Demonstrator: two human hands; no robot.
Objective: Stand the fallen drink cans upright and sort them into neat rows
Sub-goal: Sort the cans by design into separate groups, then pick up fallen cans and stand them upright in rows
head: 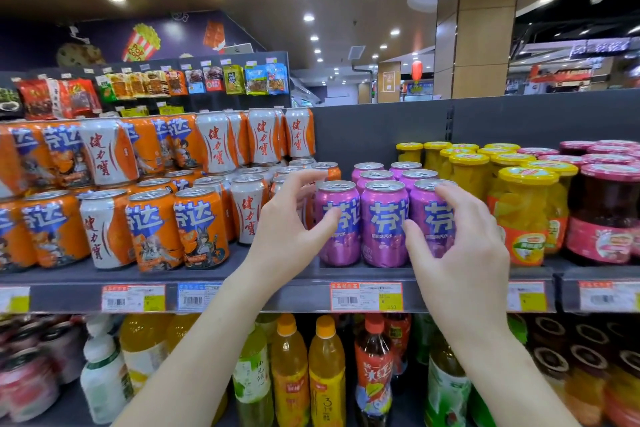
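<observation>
- Thumb of the left hand (294,222) presses on the front of the left purple can (343,246). The fingers curl round its left side up by the rim, so the hand grips that can.
- The right hand (460,250) grips the right purple can (434,218), with its fingers hooked over the top and the thumb on the front, low and toward the left edge.
- Between the two stands the middle purple can (382,222). From here I cannot tell whether the right thumb brushes it.
- All three are upright, side by side in a straight front row close to the edge of the shelf (65,298).
- More purple cans (375,177) stand upright in rows right behind them.
- Just left of the purple group, orange cans (201,229) and white cans (104,229) stand upright and mixed together. A second layer (100,149) is stacked on top of them toward the back.
- On the right are yellow-lidded jars (526,215) of yellow fruit, and beyond those dark red jars (606,211) with pink lids.
- Price tags (367,296) run along the shelf lip, and both bare forearms cross it from below.
- Bottles (325,371) fill the shelf underneath.
- Snack packets (138,85) hang on a rack behind the stacked cans.
</observation>
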